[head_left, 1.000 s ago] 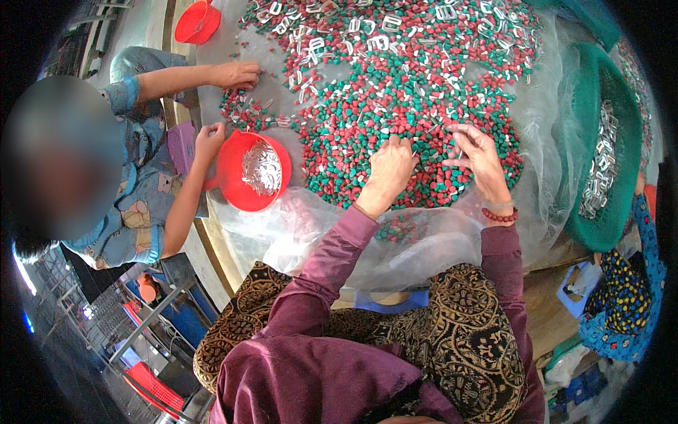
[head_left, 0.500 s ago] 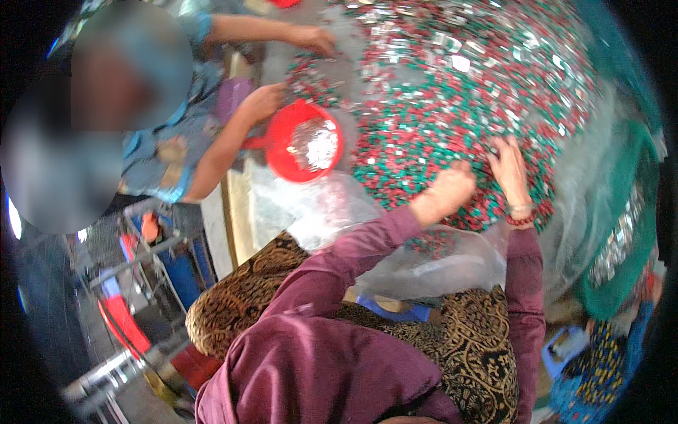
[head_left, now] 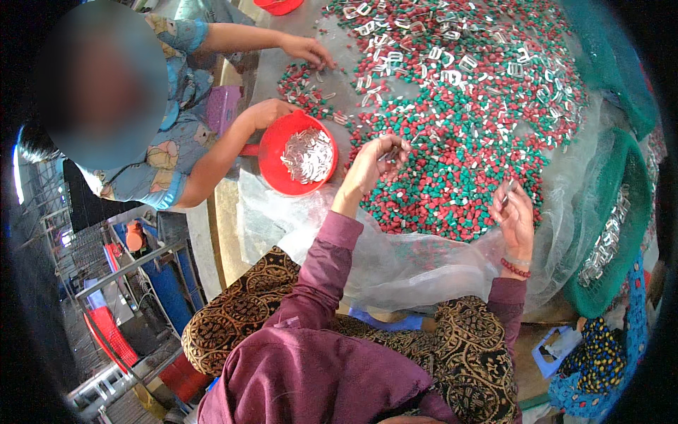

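Before me spreads a wide heap of small red, green and white pieces (head_left: 438, 205) with silver metal buckles (head_left: 467, 63) scattered through it. My left hand (head_left: 373, 164) is over the heap's left side, fingers curled on small silvery metal pieces (head_left: 390, 154). To the right, near the heap's front edge, my right hand (head_left: 518, 222) is turned partly palm up. Its thumb and fingers pinch a small metal piece (head_left: 506, 192); its exact shape is hard to make out.
A co-worker's hand (head_left: 272, 112) is beside a red handled bowl (head_left: 264, 159) of thin metal pieces; their other hand (head_left: 308, 51) is at a smaller pile. A green net basket (head_left: 606, 300) of metal buckles is at right. Clear plastic sheeting (head_left: 417, 272) borders the heap in front.
My left hand has moved left, away from the heap's middle. My right hand has drawn nearer to me and turned, and metal pieces now show in both hands.
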